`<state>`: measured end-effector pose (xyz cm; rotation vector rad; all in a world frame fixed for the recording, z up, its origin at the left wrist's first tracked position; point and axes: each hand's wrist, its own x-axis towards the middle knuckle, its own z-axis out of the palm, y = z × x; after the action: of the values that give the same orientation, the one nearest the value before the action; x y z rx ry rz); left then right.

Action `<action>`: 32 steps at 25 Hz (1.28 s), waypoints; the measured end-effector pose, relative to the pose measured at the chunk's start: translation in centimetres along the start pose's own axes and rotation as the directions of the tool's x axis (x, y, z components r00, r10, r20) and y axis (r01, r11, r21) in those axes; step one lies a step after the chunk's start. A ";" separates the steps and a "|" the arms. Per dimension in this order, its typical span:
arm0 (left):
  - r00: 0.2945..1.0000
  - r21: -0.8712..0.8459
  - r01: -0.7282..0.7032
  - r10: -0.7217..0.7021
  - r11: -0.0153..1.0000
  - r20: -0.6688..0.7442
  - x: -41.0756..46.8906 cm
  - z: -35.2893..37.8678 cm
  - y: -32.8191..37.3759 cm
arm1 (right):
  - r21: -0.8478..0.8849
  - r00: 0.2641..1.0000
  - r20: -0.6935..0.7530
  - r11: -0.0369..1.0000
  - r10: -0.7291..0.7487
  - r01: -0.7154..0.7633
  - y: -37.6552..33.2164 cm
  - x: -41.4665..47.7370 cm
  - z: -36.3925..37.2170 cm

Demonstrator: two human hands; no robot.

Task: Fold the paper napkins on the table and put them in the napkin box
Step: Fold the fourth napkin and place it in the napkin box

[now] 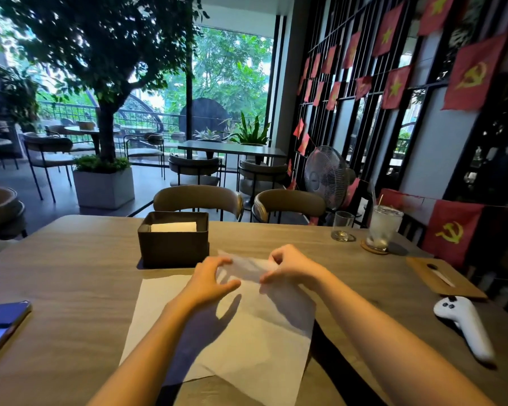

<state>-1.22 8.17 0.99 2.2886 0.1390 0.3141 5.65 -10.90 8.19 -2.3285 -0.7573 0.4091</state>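
Note:
A dark napkin box (pixel 173 244) stands on the wooden table (pixel 71 276) just beyond my hands, with folded white napkins (pixel 173 227) inside. White paper napkins (pixel 264 341) lie spread on the table in front of me, one overlapping another. My left hand (pixel 211 281) and my right hand (pixel 291 265) both pinch the far edge of the top napkin, which is lifted off the table and blurred between them, just right of the box.
A phone (pixel 0 323) lies at the left edge. A white controller (pixel 467 323) and a wooden board (pixel 443 278) sit at the right. An empty glass (pixel 342 225) and an iced drink (pixel 383 228) stand far right. Chairs (pixel 198 200) face the table.

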 end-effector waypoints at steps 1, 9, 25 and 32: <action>0.997 -0.069 0.019 -0.025 0.997 -0.079 0.0 0.0 0.2 | 0.023 0.998 -0.032 0.998 -0.053 0.054 -1.1 -0.4 -1.1; 0.968 -0.915 0.196 -0.219 0.354 0.122 -2.1 1.1 5.4 | 0.262 0.844 -0.484 0.881 -0.233 0.394 -7.3 -4.7 -9.1; 0.978 -0.664 -0.204 0.123 0.719 -0.166 0.4 -8.8 11.0 | 0.521 0.821 -0.560 0.724 -0.110 0.452 -0.4 -6.7 -11.9; 0.940 -0.575 -0.308 0.336 0.758 -0.061 -0.9 -11.8 11.7 | 0.656 0.885 -0.446 0.624 -0.134 0.425 0.6 -6.1 -10.5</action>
<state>-5.32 8.59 17.17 1.6929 -0.3452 0.4158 6.00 -20.13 16.12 -1.4037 -0.6055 0.0948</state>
